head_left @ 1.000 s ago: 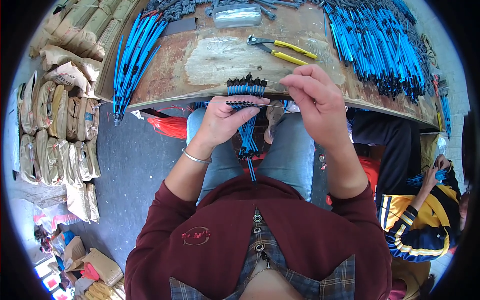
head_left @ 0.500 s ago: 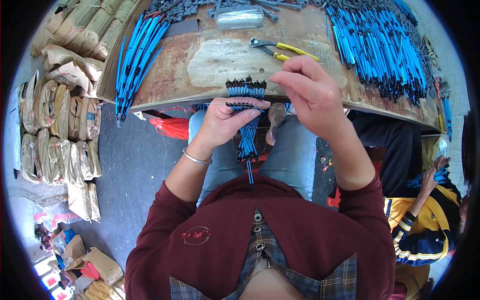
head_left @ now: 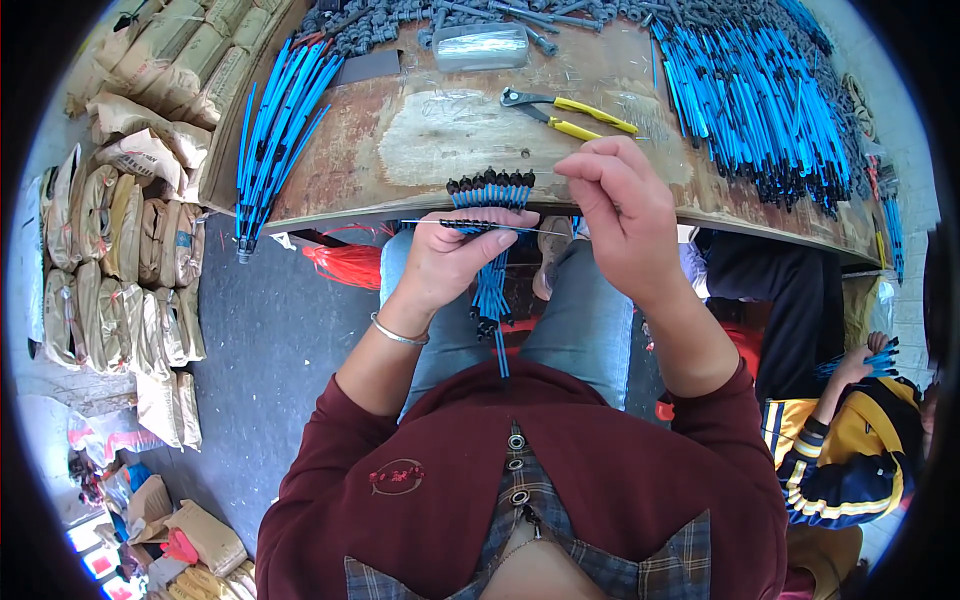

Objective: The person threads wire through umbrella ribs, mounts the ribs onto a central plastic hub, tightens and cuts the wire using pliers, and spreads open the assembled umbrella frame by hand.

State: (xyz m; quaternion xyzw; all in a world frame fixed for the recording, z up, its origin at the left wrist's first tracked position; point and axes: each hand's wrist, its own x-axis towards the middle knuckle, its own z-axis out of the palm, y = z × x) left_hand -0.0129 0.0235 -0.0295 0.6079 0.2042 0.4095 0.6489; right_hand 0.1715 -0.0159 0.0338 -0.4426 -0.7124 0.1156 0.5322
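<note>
Slim blue black-tipped rods [head_left: 491,285] are grasped in a bunch by the left hand [head_left: 447,262], near the worn wooden table [head_left: 355,150]. The right hand [head_left: 627,220] hovers alongside, fingers curled; whether it holds anything is unclear.

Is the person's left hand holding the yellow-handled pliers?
No, the yellow-handled pliers lie on the wooden table, while the left hand grips a bundle of blue sticks.
</note>
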